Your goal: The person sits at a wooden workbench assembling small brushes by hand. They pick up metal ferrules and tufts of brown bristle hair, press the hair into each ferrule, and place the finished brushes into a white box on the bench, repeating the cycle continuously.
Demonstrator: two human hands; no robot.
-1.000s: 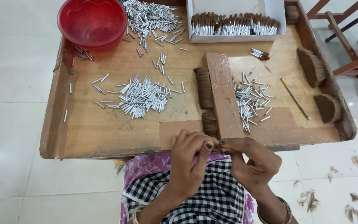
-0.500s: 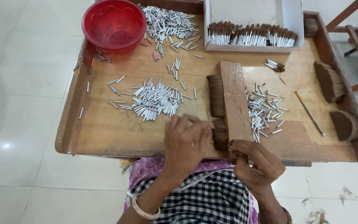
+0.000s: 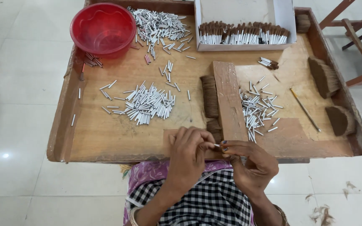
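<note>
Two hands, one tiny tube

Down at the bottom middle of the frame, the left hand (image 3: 187, 152) and the right hand (image 3: 248, 161) meet at the near edge of the wooden counter (image 3: 105, 138). Both pinch one little white tube (image 3: 217, 145) between their fingertips. It looks very light, thin and easy to crush, so a soft pinch near its ends seems best. More tubes lie in a loose pile (image 3: 145, 104) at the middle left. A red bowl (image 3: 103, 27) sits at the upper left. Half a second ago the left hand lay flatter on the counter; now its fingers curl in toward the right hand.
</note>
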